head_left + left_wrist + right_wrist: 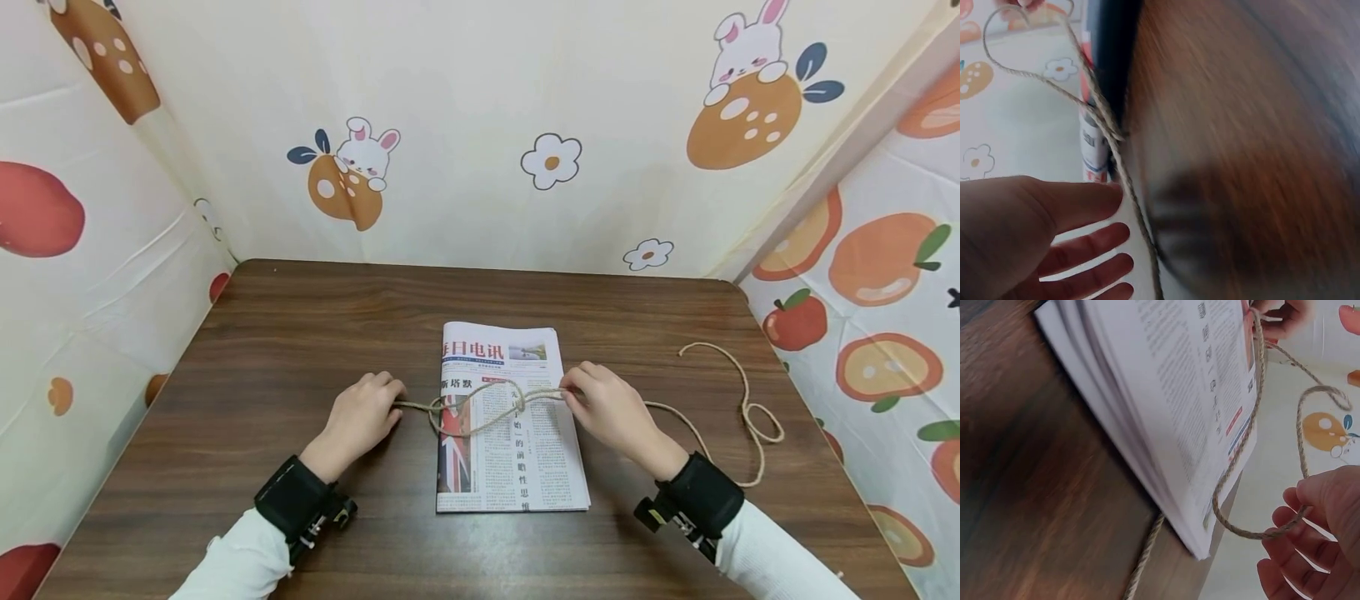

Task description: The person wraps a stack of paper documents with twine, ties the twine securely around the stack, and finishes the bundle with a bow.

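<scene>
A folded stack of newspapers [517,467] lies on the wooden table between the two hands. Natural-coloured twine [487,427] crosses over it, with open loops above the front page. At the stack's left edge, the left hand [362,419] pinches one strand; in the left wrist view its thumb [1094,203] is right at the twine [1125,178], other fingers loosely extended. The right hand [611,408] pinches another strand near the right edge. In the right wrist view, twine [1244,532] loops from between the right hand's [1329,519] thumb and fingers.
The twine's long tail [761,450] curls across the right side of the brown table [300,325]. A pale printed curtain [465,225] stands behind, with fruit-printed cloth [862,308] on the right. Black camera bands [296,500] circle both wrists.
</scene>
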Demonstrator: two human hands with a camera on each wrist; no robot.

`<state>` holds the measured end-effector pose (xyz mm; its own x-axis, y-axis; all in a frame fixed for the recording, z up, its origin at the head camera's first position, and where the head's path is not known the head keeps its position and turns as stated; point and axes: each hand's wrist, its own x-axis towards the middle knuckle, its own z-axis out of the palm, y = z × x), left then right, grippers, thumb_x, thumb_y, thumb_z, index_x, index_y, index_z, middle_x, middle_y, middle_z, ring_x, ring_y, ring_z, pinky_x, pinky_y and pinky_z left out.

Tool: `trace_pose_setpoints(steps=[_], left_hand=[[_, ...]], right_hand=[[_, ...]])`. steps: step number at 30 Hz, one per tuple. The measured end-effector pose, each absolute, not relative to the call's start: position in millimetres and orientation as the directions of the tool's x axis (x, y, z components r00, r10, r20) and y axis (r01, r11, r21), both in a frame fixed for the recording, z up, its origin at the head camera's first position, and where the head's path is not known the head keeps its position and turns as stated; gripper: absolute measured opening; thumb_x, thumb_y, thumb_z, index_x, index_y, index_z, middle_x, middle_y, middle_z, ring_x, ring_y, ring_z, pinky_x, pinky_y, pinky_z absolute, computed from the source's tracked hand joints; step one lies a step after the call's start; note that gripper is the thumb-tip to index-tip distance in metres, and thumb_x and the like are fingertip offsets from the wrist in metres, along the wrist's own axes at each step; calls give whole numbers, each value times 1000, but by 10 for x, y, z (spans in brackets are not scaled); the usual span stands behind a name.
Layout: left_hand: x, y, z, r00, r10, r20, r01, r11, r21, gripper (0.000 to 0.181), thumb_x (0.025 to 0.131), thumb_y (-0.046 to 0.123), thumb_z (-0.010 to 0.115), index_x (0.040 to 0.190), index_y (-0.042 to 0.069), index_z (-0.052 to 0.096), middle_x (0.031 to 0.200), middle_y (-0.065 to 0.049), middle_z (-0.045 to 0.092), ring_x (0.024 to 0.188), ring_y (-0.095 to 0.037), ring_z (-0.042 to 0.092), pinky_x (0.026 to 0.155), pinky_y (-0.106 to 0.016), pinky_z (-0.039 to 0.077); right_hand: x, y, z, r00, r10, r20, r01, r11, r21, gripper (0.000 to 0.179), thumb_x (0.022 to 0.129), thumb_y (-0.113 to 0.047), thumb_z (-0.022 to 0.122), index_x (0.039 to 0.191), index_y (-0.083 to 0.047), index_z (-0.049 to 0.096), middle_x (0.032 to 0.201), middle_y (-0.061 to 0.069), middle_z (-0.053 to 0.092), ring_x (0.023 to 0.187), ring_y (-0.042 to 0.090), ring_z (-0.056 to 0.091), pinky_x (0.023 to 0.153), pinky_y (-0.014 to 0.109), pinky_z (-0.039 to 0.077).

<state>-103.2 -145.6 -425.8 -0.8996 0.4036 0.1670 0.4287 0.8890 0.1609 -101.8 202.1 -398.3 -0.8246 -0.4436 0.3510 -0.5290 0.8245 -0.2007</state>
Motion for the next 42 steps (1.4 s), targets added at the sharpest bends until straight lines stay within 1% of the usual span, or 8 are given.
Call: trace_pose_setpoints(steps=[4, 8, 13, 18, 23, 30, 36, 42], left_hand=[[-1035, -1504, -4282, -914, 387, 124, 401, 908, 123, 21, 71, 14, 78, 87, 9, 66, 79, -5, 57, 71, -22, 56, 54, -31, 46], [-1037, -1537, -4296, -919, 376, 119, 389, 913, 122, 18, 71, 11, 78, 80, 10, 63, 75, -4, 55, 65, -21, 55, 50, -29, 45], [-1038, -1563, -4303, -921, 371, 119, 384, 915, 120, 15, 74, 8, 74, 71, 12, 60, 68, 0, 51, 56, -16, 51, 46, -26, 40], [-1040, -1578, -4307, -916, 374, 144, 391, 913, 115, 17, 76, 7, 71, 68, 12, 57, 64, 1, 48, 52, -13, 46, 43, -23, 35], [-1054, -1583, -4292, -911, 363, 194, 392, 909, 141, 15, 79, 6, 68, 70, 10, 57, 62, 1, 50, 49, -13, 46, 41, -22, 33], [-1130, -1454, -4137, -907, 334, 258, 391, 894, 218, 14, 81, 10, 68, 72, 12, 57, 65, 1, 52, 52, -13, 49, 43, -25, 36], [-1207, -1240, -3981, -893, 339, 295, 413, 880, 237, 12, 82, 13, 68, 75, 13, 58, 70, 1, 55, 60, -15, 52, 48, -30, 41], [-1256, -1063, -3880, -865, 373, 336, 461, 856, 236, 11, 81, 13, 68, 77, 12, 58, 72, 1, 55, 61, -14, 50, 50, -28, 40]], right_hand=[[-1010, 2083, -4022, -830, -433, 352, -518, 832, -199, 7, 81, -13, 67, 85, -17, 63, 82, -5, 58, 70, 9, 52, 57, 28, 44], [-1002, 2148, -4048, -837, -419, 352, -507, 836, -209, 7, 80, -13, 68, 85, -15, 64, 81, -4, 58, 68, 10, 53, 55, 27, 43], [-998, 2209, -4059, -844, -403, 354, -493, 842, -218, 8, 80, -12, 70, 85, -12, 65, 79, -1, 58, 65, 13, 55, 52, 27, 42], [-1000, 2257, -4086, -854, -394, 340, -482, 846, -228, 7, 80, -12, 69, 86, -12, 64, 79, -1, 58, 67, 15, 60, 54, 28, 45], [-1015, 2303, -4128, -862, -382, 332, -467, 854, -230, 7, 80, -11, 68, 85, -13, 64, 78, -2, 58, 68, 14, 60, 54, 29, 45], [-1031, 2344, -4164, -878, -360, 316, -438, 871, -223, 8, 78, -9, 69, 83, -13, 63, 76, -2, 56, 67, 11, 56, 55, 29, 44], [-1055, 2305, -4162, -880, -362, 308, -438, 869, -231, 8, 79, -11, 69, 83, -14, 62, 76, -1, 57, 65, 11, 55, 54, 29, 43], [-1110, 2234, -4113, -878, -364, 311, -440, 869, -227, 9, 81, -15, 68, 87, -11, 62, 78, 1, 57, 67, 13, 55, 54, 30, 44]])
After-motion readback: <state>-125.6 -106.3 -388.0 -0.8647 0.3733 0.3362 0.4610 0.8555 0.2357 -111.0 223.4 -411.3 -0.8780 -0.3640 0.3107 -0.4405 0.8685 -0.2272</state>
